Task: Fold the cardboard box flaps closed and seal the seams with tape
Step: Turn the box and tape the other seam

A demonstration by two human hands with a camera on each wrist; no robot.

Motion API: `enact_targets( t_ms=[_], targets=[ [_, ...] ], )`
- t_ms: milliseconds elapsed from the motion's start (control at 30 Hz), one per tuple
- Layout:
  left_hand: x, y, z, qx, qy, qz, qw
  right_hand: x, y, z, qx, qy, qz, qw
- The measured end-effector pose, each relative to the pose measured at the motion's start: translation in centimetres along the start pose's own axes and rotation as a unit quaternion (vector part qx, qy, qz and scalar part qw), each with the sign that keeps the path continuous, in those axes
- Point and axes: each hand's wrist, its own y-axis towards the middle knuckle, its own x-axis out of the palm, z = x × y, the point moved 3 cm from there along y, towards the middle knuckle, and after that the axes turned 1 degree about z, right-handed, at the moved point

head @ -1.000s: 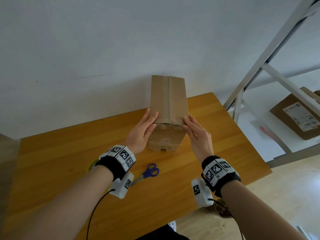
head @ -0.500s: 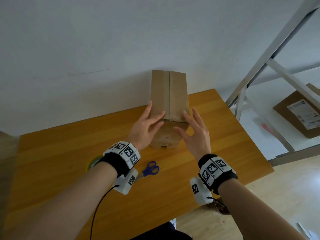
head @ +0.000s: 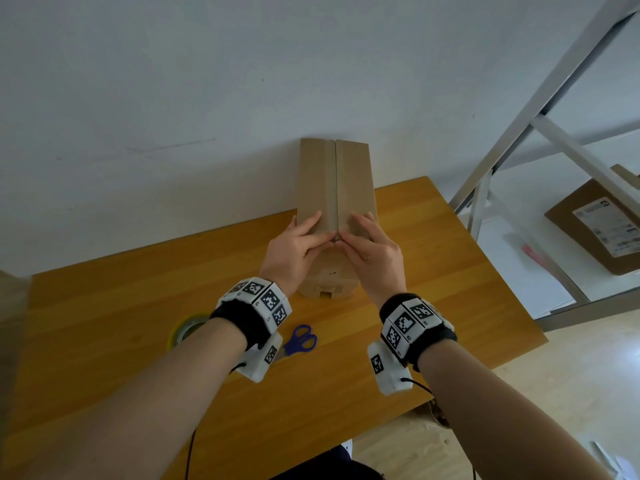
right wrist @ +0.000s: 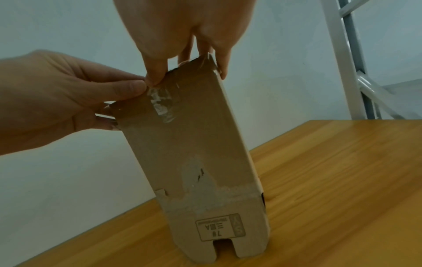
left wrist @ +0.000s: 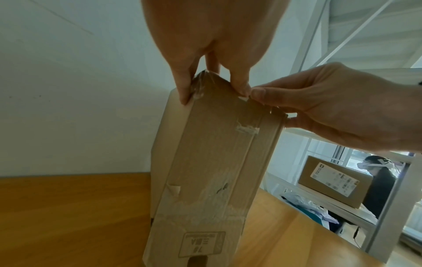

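Fingers (head: pixel 313 223) of the left hand (head: pixel 294 252) and right hand (head: pixel 372 252) grasp the near top edge of the cardboard box (head: pixel 336 188) standing on the counter (head: pixel 433 271), thumbs meeting at its seam.

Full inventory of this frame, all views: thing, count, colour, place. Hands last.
tall brown cardboard box: 1, brown, upright at the table's far edge by the wall, top flaps folded shut.
wooden table: 1, honey-coloured, under the box.
roll of clear tape: 1, yellowish, on the table, partly hidden by the left wrist.
blue-handled scissors: 1, blue, on the table near the left wrist.
grey metal shelf rack: 1, grey, right of the table.
labelled cardboard parcel: 1, brown with a white label, on the rack.
left hand: 1, on the box's top near edge.
right hand: 1, same edge, thumb meeting the left thumb.
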Motion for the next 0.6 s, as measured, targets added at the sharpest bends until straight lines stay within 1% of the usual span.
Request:
enact_targets(
  t_ms=[233, 333, 400, 433, 500, 600],
  targets=[
    [-0.2, -0.1, 0.5, 0.012, 0.024, -0.015, 1.0, -0.6, 0.3, -0.1, -0.08, -0.075, -0.029, 0.994],
    [-0.5, 0.2, -0.1, 0.02, 0.013, -0.021, 0.999, -0.9, 0.3, 0.7, -0.109, -0.097, -0.07, 0.987],
    [-1.0, 0.2, -0.2, 0.036, 0.002, -0.024, 0.999, -1.3, 0.3, 1.2, -0.1, -0.074, -0.085, 0.989],
    [-1.3, 0.2, -0.1, 0.044, -0.006, -0.023, 0.999, -1.5, 0.2, 1.3, -0.086, -0.056, -0.081, 0.991],
    [-1.9, 0.1, 0.1, 0.051, -0.021, -0.017, 0.998, -2.0, 0.2, 1.5, -0.045, -0.019, -0.052, 0.997],
    [-2.5, -0.1, 0.0, 0.027, -0.05, -0.013, 0.998, -3.0, -0.2, 1.9, 0.007, 0.027, -0.002, 1.0]
  ],
)
